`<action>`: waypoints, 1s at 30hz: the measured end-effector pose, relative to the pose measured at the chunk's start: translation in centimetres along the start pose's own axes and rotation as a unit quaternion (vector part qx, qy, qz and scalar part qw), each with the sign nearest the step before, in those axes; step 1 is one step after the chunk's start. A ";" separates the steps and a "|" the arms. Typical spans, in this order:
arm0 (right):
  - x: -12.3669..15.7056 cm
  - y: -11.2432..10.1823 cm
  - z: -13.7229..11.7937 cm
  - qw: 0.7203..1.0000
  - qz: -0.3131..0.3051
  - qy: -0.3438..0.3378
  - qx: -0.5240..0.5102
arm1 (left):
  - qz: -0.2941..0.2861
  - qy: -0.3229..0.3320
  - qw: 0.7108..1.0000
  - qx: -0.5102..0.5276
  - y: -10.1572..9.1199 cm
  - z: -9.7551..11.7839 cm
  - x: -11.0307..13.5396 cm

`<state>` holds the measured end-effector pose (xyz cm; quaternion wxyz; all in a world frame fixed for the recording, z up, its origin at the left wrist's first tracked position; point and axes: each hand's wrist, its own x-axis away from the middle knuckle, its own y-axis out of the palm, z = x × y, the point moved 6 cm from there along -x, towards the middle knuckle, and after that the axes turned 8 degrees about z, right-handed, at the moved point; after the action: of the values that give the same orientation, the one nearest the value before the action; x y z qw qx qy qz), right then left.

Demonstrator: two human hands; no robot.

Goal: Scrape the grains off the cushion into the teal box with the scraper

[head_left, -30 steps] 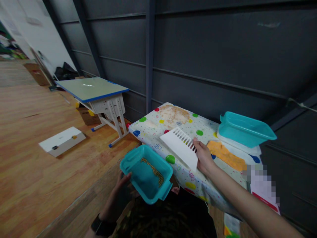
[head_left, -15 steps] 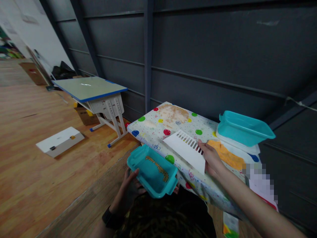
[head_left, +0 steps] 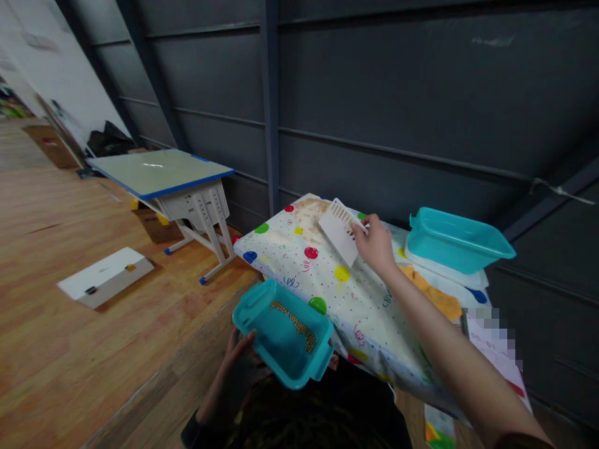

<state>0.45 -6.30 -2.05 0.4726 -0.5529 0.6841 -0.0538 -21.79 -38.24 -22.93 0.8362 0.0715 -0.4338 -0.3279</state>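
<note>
Blk wristband (head_left: 189, 431), dk patterned clothes (head_left: 281, 408)

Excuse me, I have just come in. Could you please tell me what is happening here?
A person holds a small teal tray in the left hand, with round, tan grains lying in it. The right hand grips a white slotted scoop beside the grainy spread on the dotted tablecloth; whether the scoop touches it, I cannot tell. A larger teal bin and an orange cloth are at the table's right end.

Head-worn camera, facing forward and down (table (head_left: 369, 305) near, below).
</note>
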 end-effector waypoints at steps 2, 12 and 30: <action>1.1 1.3 -1.4 0.993 -0.044 -0.083 0.075 | 0.013 0.013 1.000 -0.007 -0.3 0.2 0.0; 5.7 4.4 -2.4 0.927 -0.144 -0.264 0.223 | 0.046 0.042 0.998 -0.029 -4.8 1.6 -0.2; 7.9 3.3 -0.5 0.922 -0.106 -0.369 0.038 | 0.033 0.033 0.998 -0.030 -3.8 1.9 0.9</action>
<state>-1.78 -11.61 -8.41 0.7038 -0.5845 0.3960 0.0787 -24.72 -41.44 -22.72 0.8621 0.0424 -0.3984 -0.3102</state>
